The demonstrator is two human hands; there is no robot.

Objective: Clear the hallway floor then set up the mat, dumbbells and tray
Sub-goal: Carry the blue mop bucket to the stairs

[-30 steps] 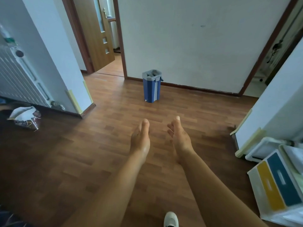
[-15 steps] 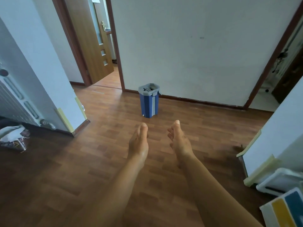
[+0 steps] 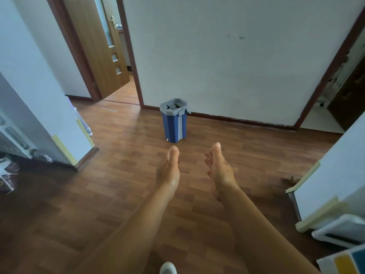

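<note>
Blue bucket [image 3: 174, 123] stands upright on the floor [image 3: 98, 194], beyond left hand [image 3: 167, 173] and right hand [image 3: 219, 169], both straight-fingered and empty.

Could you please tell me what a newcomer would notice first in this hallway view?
The blue plastic bucket with a grey top stands upright on the brown wood-pattern floor, near the white far wall. In front of it, the left hand and right hand reach forward side by side, fingers straight, holding nothing.
</note>
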